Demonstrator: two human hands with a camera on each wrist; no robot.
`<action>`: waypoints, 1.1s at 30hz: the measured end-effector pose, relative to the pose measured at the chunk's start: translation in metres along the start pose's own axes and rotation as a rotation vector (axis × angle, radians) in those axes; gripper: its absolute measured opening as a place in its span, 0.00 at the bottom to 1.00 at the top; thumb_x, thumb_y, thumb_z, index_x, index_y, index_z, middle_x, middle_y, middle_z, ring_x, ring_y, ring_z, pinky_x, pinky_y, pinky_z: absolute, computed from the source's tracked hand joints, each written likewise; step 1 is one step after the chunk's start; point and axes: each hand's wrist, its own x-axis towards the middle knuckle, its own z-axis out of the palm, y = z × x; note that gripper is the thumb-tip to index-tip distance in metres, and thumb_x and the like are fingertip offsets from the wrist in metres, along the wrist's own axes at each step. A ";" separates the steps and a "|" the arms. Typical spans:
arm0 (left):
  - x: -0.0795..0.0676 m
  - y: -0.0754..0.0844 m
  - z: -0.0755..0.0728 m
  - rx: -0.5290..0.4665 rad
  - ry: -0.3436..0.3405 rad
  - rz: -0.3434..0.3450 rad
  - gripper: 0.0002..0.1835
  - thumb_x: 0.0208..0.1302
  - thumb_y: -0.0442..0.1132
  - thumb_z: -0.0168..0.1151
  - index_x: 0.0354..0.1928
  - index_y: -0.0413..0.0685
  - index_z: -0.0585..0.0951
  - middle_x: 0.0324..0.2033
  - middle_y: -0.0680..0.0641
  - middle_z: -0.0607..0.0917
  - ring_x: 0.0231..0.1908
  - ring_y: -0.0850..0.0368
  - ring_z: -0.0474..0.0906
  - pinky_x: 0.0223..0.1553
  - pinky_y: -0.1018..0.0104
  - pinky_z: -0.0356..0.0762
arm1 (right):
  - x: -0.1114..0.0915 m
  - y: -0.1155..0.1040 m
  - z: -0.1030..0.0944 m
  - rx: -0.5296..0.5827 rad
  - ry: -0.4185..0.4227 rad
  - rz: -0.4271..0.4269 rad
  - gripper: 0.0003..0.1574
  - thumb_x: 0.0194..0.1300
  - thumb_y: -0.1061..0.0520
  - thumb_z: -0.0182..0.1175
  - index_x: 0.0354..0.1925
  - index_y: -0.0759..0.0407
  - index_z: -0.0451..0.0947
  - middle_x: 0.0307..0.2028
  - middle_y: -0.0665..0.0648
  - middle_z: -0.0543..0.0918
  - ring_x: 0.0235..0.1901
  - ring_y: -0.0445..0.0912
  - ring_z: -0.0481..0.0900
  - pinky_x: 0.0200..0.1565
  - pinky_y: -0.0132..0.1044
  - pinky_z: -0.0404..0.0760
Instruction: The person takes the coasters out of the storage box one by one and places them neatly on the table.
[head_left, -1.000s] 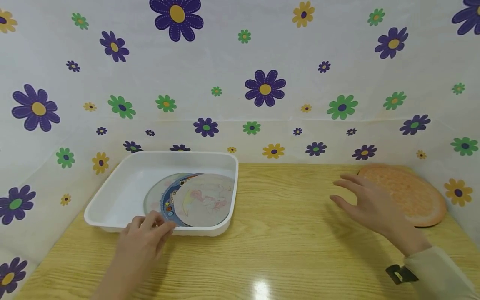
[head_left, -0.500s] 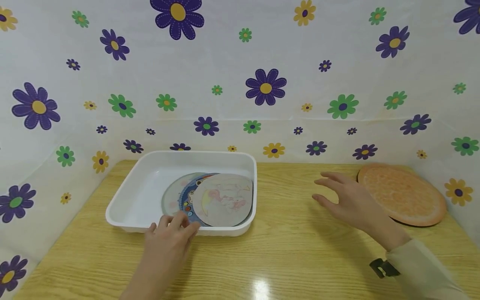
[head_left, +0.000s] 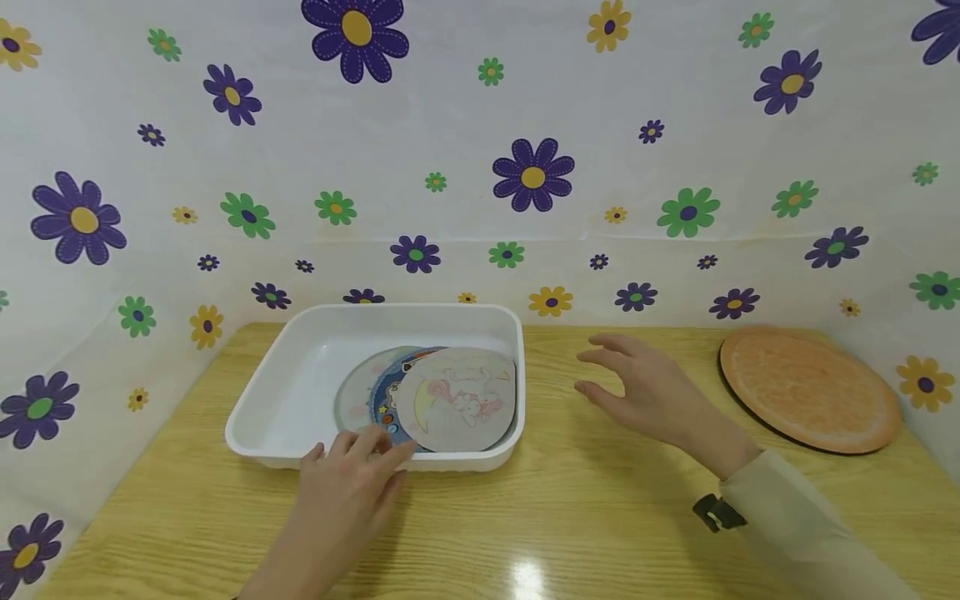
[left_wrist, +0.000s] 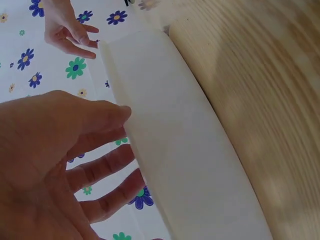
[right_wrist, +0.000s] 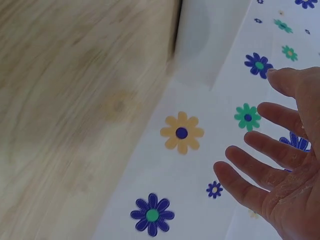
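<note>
A white rectangular tray (head_left: 277, 392) stands on the left half of the wooden table. Its near rim is pinched by my left hand (head_left: 352, 483); in the left wrist view the thumb (left_wrist: 117, 116) lies at the rim's outer side and the fingertips go behind it. Overlapping round mats lie in the tray's right part: a pale one with a pink drawing (head_left: 457, 408) on top, a blue patterned one (head_left: 382, 392) under it, a pale greenish one (head_left: 352, 396) lowest. My right hand (head_left: 637, 392) hovers right of the tray, fingers spread and holding nothing.
An orange-brown round mat (head_left: 810, 392), dark-edged, lies at the table's right back corner. A white cloth with flower prints (head_left: 532, 177) rises behind the wooden table (head_left: 600, 533) and along both sides. A dark tag (head_left: 718, 512) hangs at the right sleeve.
My left hand and the tray with its mats have shifted right, mostly in the first half second. My right hand has moved left, away from the orange-brown mat.
</note>
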 end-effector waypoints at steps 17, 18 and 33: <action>-0.014 -0.022 -0.004 -0.088 0.063 0.183 0.22 0.53 0.39 0.77 0.53 0.57 0.87 0.46 0.52 0.86 0.42 0.51 0.82 0.44 0.53 0.83 | 0.064 -0.028 0.016 0.101 -0.069 -0.147 0.22 0.69 0.49 0.67 0.56 0.58 0.84 0.61 0.65 0.82 0.63 0.59 0.80 0.62 0.53 0.81; -0.014 -0.023 -0.004 -0.088 0.069 0.188 0.22 0.53 0.39 0.77 0.53 0.57 0.88 0.46 0.52 0.86 0.42 0.51 0.82 0.44 0.53 0.83 | 0.066 -0.029 0.018 0.103 -0.082 -0.150 0.22 0.69 0.49 0.67 0.56 0.59 0.84 0.62 0.65 0.82 0.62 0.58 0.80 0.62 0.52 0.81; -0.012 -0.026 -0.007 -0.074 -0.012 0.149 0.21 0.55 0.42 0.77 0.52 0.63 0.87 0.47 0.55 0.86 0.45 0.54 0.82 0.39 0.52 0.83 | 0.112 -0.046 0.058 0.079 -0.297 -0.188 0.25 0.73 0.48 0.62 0.61 0.60 0.80 0.61 0.61 0.82 0.63 0.55 0.77 0.67 0.47 0.76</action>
